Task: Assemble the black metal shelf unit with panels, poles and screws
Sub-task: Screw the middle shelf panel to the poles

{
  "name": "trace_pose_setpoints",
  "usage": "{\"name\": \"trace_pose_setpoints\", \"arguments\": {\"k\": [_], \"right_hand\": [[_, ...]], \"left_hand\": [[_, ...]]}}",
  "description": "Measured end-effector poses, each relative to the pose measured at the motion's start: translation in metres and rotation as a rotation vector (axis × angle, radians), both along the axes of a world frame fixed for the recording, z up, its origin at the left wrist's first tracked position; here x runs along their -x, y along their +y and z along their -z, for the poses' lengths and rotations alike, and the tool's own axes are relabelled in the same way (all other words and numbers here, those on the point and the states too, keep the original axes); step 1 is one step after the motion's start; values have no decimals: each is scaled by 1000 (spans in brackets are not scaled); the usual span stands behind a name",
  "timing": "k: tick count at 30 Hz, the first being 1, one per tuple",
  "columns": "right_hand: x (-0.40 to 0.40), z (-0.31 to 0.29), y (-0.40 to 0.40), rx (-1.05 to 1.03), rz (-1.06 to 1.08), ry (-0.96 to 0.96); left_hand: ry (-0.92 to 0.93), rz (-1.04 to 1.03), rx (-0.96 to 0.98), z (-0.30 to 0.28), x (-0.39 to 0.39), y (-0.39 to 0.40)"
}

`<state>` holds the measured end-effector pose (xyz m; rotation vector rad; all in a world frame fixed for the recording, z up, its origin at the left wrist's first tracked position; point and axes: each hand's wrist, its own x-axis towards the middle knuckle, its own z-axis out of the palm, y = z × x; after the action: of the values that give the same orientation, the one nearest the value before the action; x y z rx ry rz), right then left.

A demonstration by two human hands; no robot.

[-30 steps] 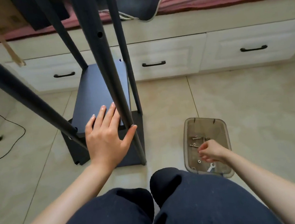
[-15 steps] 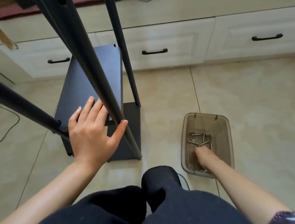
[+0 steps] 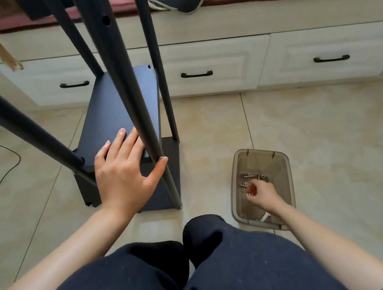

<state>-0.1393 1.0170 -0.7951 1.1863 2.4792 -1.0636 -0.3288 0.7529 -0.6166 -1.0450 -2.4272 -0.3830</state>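
Observation:
The black shelf unit stands on the tiled floor with a flat black panel (image 3: 119,105) fixed low between several black poles. The nearest pole (image 3: 129,92) has a screw hole high up. My left hand (image 3: 124,174) rests flat on the panel's near end, fingers straight, with the thumb touching the nearest pole. My right hand (image 3: 263,195) is inside a clear brown plastic tray (image 3: 286,167) on the floor to the right. Its fingers are curled and pinch a small silver screw. A few loose screws (image 3: 249,176) lie in the tray beyond that hand.
White drawers (image 3: 213,70) with black handles run along the far wall under a pink mattress. A black cable (image 3: 7,151) lies on the floor at the left. My knees in dark trousers (image 3: 199,263) fill the foreground. Bare tiles lie right of the tray.
My right hand has drawn back a little inside the tray and its fingers have curled round a screw. My left hand has stayed on the panel by the pole.

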Motion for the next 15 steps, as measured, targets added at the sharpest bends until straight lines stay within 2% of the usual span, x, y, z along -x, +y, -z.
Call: {"name": "trace_pose_setpoints", "arguments": {"k": [7,10,15], "right_hand": [[1,-52,-16,140,146,285],[23,-88,-33,158,111,425],[83,-136,-84,393,62,604]], "left_hand": [[-66,13,12,-9,-1,-1],[-131,31,61,-21,2,-1],[-239,58,172,-40,13,3]]}}
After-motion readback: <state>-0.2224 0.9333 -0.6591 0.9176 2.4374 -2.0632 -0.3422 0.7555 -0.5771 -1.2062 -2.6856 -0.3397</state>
